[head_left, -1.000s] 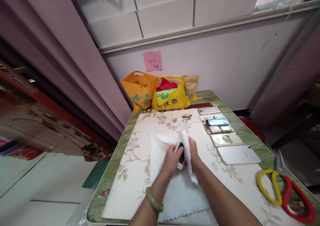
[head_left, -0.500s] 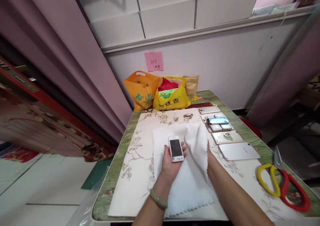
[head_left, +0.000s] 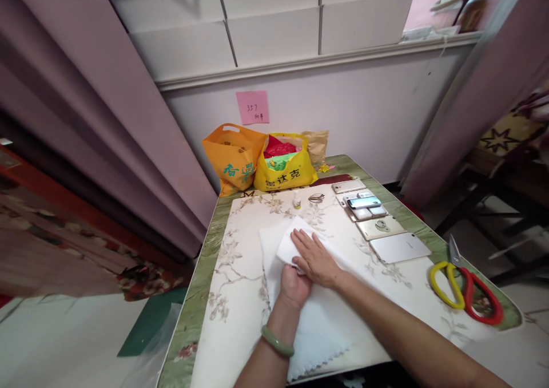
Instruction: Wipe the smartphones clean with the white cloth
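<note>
My left hand [head_left: 295, 288], a green bangle [head_left: 277, 342] on its wrist, is closed around the white smartphone, which the cloth and my right hand now cover almost entirely. A white cloth [head_left: 285, 248] with a zigzag-cut edge is folded over the phone. My right hand [head_left: 316, 259] lies on top of this fold, fingers stretched out flat and pressing on the cloth. More of the same cloth spreads beneath both hands on the table.
Several phones [head_left: 401, 246] lie in a column on the right, with red-and-yellow scissors [head_left: 465, 293] nearer me. A small bottle [head_left: 297, 200] and glasses [head_left: 317, 198] lie ahead. Behind stand an orange bag [head_left: 234, 162], a yellow bag [head_left: 285, 170] and a brown pouch [head_left: 316, 146].
My right hand has come from the cloth's right side onto the phone, bringing the cloth over it. The phone's screen, visible before, is covered. The view has shifted slightly right.
</note>
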A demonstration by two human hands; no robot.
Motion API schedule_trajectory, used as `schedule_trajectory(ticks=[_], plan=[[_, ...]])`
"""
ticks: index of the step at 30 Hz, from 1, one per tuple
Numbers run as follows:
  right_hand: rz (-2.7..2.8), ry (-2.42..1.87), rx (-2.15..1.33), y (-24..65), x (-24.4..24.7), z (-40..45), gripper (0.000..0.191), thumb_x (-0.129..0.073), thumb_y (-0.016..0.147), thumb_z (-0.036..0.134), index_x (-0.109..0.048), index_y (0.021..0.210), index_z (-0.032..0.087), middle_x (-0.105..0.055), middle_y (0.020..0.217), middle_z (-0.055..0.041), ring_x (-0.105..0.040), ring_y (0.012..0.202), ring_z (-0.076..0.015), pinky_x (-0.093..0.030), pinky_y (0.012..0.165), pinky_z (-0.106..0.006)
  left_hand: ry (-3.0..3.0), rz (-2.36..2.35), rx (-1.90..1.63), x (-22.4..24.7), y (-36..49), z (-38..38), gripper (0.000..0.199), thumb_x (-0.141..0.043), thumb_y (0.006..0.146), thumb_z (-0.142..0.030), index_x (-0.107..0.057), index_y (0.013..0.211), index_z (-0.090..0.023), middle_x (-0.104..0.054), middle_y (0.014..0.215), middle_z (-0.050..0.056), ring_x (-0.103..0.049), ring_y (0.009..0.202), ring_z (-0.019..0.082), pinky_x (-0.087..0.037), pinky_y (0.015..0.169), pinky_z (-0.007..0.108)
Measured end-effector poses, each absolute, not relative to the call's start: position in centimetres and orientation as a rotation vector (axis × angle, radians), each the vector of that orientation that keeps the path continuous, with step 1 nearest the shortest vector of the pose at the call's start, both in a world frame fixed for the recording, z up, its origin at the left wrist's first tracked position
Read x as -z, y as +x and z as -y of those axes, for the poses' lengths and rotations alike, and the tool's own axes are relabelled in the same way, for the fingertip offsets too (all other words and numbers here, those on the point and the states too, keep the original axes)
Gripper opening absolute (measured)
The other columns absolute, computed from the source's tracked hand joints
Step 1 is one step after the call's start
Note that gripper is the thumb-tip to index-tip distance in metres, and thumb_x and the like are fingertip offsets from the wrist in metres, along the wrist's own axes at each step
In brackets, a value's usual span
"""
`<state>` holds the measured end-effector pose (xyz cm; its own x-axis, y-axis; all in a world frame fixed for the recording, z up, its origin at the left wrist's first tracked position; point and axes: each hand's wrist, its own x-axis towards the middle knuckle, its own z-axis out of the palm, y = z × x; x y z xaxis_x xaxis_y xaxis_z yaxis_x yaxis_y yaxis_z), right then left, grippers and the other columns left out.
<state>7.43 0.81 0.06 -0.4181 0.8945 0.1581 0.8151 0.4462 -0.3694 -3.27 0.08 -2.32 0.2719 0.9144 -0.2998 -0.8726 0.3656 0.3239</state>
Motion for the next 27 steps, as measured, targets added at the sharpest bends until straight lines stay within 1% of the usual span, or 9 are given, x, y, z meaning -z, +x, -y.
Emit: schedule_trajectory(ticks=[5,11,15,18,20,22,23,25,27], plan=[[2.271,-1.678,-0.327,7.7,-0.1,-0.2,0.06,-0.023,0.101,0.043,-0.012,0.155,0.019,-0.014,0.161,-0.0069,-0.011,0.148,-0.0235,-0.011,0.118,-0.053,0.029,-0.504,-1.144,1.9,-3.0,-0.1,0.043,-0.039,0.095,-0.026,-0.057,0.133,-0.021,-0.067,0.125,0.009,-0.06,0.119,0.02,-0.044,0.105,0.035],[2.349,-1.553,-0.376,7.1,-0.4,3.0,0.058,-0.026,0.101,0.042,-0.01,0.155,0.027,-0.01,0.161,-0.0012,-0.008,0.148,-0.0237,-0.004,0.118,-0.056,0.025,-0.485,-1.119,3.0,-3.9,0.2,0.044,-0.037,0.093,-0.026,-0.059,0.132,-0.023,-0.07,0.119,0.009,-0.063,0.114,0.021,-0.048,0.101,0.034],[2.316,-1.594,-0.499,7.2,-1.2,0.9,0.059,-0.024,0.1,0.047,-0.013,0.155,0.027,-0.01,0.161,-0.0007,-0.008,0.148,-0.0235,-0.003,0.117,-0.058,0.022,-0.53,-1.147,2.2,-3.6,-0.3,0.041,-0.038,0.094,-0.022,-0.061,0.129,-0.025,-0.071,0.117,0.007,-0.066,0.108,0.017,-0.05,0.097,0.031],[2.209,-1.666,-0.565,7.9,-1.1,-1.0,0.061,-0.025,0.1,0.047,-0.014,0.155,0.025,-0.013,0.161,-0.003,-0.009,0.148,-0.0219,-0.002,0.117,-0.055,0.042,-0.538,-1.125,1.2,-3.2,-0.4,0.036,-0.041,0.095,-0.022,-0.065,0.122,-0.021,-0.072,0.113,0.008,-0.068,0.102,0.018,-0.05,0.096,0.033],[2.068,-1.701,-0.616,8.5,-0.9,-2.0,0.058,-0.027,0.1,0.045,-0.021,0.154,0.023,-0.022,0.159,-0.0053,-0.015,0.147,-0.0207,-0.001,0.117,-0.053,0.047,-0.533,-1.127,0.8,-3.0,-0.3,0.033,-0.044,0.095,-0.021,-0.066,0.119,-0.019,-0.073,0.11,0.008,-0.069,0.1,0.018,-0.05,0.097,0.034],[1.835,-1.684,-0.684,9.5,-0.6,-2.7,0.051,-0.036,0.098,0.042,-0.043,0.144,0.023,-0.042,0.151,-0.0066,-0.029,0.143,-0.0214,-0.002,0.117,-0.051,0.052,-0.532,-1.132,0.5,-2.9,-0.1,0.03,-0.047,0.094,-0.02,-0.066,0.117,-0.019,-0.073,0.11,0.007,-0.069,0.1,0.018,-0.049,0.098,0.037],[1.712,-1.661,-0.718,10.0,-0.5,-3.0,0.045,-0.042,0.096,0.042,-0.055,0.134,0.023,-0.054,0.141,-0.0066,-0.039,0.136,-0.0223,-0.004,0.117,-0.05,0.061,-0.53,-1.131,0.3,-3.0,0.0,0.029,-0.049,0.094,-0.021,-0.066,0.117,-0.02,-0.073,0.111,0.007,-0.068,0.101,0.02,-0.05,0.098,0.039],[1.502,-1.615,-0.777,11.2,-0.5,-3.6,0.038,-0.046,0.092,0.046,-0.069,0.109,0.021,-0.071,0.114,-0.006,-0.058,0.116,-0.0235,-0.017,0.115,-0.048,0.093,-0.532,-1.116,0.1,-3.2,0.4,0.028,-0.051,0.094,-0.025,-0.065,0.118,-0.019,-0.071,0.115,0.01,-0.067,0.105,0.023,-0.052,0.094,0.043],[1.363,-1.604,-0.808,12.4,-0.7,-4.1,0.049,-0.038,0.093,0.055,-0.07,0.099,0.017,-0.074,0.097,-0.0067,-0.064,0.101,-0.0241,-0.034,0.107,-0.044,0.131,-0.535,-1.101,0.0,-3.4,0.7,0.03,-0.054,0.093,-0.03,-0.064,0.117,-0.015,-0.069,0.115,0.014,-0.067,0.101,0.023,-0.057,0.082,0.037]])
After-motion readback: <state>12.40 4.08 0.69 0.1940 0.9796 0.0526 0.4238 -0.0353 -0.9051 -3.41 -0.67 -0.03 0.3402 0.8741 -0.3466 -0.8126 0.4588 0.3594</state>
